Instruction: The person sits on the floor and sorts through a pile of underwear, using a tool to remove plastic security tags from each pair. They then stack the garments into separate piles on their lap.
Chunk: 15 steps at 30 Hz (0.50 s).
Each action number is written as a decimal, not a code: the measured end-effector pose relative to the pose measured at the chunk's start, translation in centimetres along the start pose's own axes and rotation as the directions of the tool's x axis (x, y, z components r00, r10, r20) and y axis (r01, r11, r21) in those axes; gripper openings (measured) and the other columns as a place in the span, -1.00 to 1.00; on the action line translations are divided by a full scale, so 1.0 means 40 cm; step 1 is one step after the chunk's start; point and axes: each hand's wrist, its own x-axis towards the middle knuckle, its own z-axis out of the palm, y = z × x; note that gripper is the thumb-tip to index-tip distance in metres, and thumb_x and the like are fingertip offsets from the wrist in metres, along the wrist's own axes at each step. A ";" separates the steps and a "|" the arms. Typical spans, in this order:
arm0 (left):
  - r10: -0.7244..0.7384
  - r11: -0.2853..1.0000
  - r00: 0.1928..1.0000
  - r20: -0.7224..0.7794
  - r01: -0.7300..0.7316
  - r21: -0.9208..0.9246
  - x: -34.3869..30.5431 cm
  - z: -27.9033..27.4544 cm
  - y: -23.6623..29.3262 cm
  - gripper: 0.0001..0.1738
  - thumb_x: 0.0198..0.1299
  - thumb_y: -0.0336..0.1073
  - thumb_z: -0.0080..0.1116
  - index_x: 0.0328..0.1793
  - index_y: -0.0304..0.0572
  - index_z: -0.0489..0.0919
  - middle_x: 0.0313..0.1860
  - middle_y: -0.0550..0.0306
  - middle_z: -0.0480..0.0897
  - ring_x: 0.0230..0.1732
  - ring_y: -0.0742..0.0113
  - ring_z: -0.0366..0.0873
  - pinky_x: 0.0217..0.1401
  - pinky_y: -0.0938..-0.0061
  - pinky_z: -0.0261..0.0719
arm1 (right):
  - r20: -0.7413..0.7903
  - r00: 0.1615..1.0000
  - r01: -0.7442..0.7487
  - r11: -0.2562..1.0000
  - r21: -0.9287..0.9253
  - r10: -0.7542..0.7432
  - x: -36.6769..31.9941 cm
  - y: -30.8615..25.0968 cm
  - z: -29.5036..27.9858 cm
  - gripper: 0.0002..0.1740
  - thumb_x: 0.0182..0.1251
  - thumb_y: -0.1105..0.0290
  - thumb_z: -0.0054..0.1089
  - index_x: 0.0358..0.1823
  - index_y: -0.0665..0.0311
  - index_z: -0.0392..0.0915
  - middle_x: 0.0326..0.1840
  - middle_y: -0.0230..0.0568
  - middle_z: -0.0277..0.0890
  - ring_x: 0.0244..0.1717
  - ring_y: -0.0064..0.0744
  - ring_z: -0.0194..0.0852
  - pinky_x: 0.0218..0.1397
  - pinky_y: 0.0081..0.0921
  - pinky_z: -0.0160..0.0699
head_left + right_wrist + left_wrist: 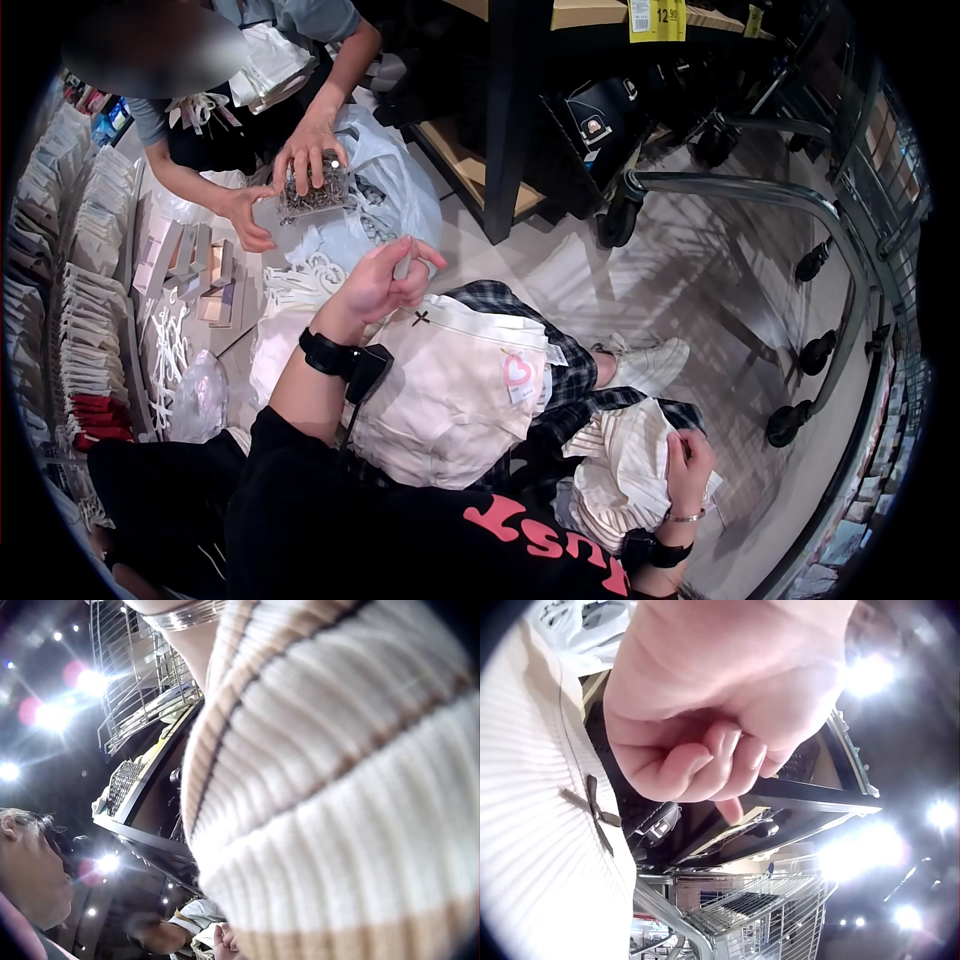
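My left hand (385, 285) is raised over my lap with its fingers curled in. In the left wrist view nothing shows inside the curled fingers (705, 769). Just beneath it, a white ribbed garment (440, 390) with a small dark bow, a pink heart print and a paper tag (522, 392) lies spread across my lap. My right hand (690, 465) grips the edge of a cream striped ribbed garment (625, 470), bunched by my knee. In the right wrist view that striped knit (337, 802) fills much of the picture and hides my fingers.
Opposite me, another person's hands (312, 165) hold a clear box of small metal pieces (315, 195) over a pale plastic bag (385, 160). White hangers (168, 355) and small boxes (215, 285) lie at left beside racked clothes (95, 310). A wheeled metal cart (740, 185) stands right.
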 end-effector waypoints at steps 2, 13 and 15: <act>-0.023 0.998 1.000 -0.005 0.023 0.056 0.002 -0.001 -0.005 -0.48 0.38 -0.02 -0.31 0.02 -0.43 0.40 -0.71 0.33 0.21 -0.71 0.57 0.03 -0.62 0.64 0.09 | -0.002 1.000 0.002 1.000 0.007 -0.002 0.000 -0.001 0.000 -0.91 0.06 0.51 0.20 -0.49 0.37 0.49 -0.58 -0.12 0.40 -0.54 -0.18 0.34 -0.44 -0.42 0.27; -0.060 0.939 0.989 -0.135 0.102 0.328 -0.012 0.013 -0.009 -0.34 0.37 0.04 -0.28 0.32 -0.43 0.18 -0.51 0.24 0.38 -0.57 0.55 0.19 -0.46 0.68 0.21 | -0.003 1.000 0.005 1.000 0.000 -0.005 -0.001 0.006 0.002 -0.90 0.07 0.51 0.20 -0.50 0.37 0.48 -0.57 -0.12 0.41 -0.53 -0.17 0.35 -0.43 -0.40 0.27; -0.041 0.933 0.993 -0.109 0.077 0.352 -0.015 0.023 -0.002 -0.39 0.37 0.03 -0.27 0.30 -0.37 0.20 -0.55 0.24 0.36 -0.57 0.55 0.18 -0.47 0.68 0.19 | -0.014 1.000 0.013 1.000 0.002 -0.013 -0.001 0.001 0.002 -0.91 0.07 0.51 0.20 -0.50 0.37 0.48 -0.57 -0.12 0.41 -0.53 -0.17 0.35 -0.43 -0.41 0.27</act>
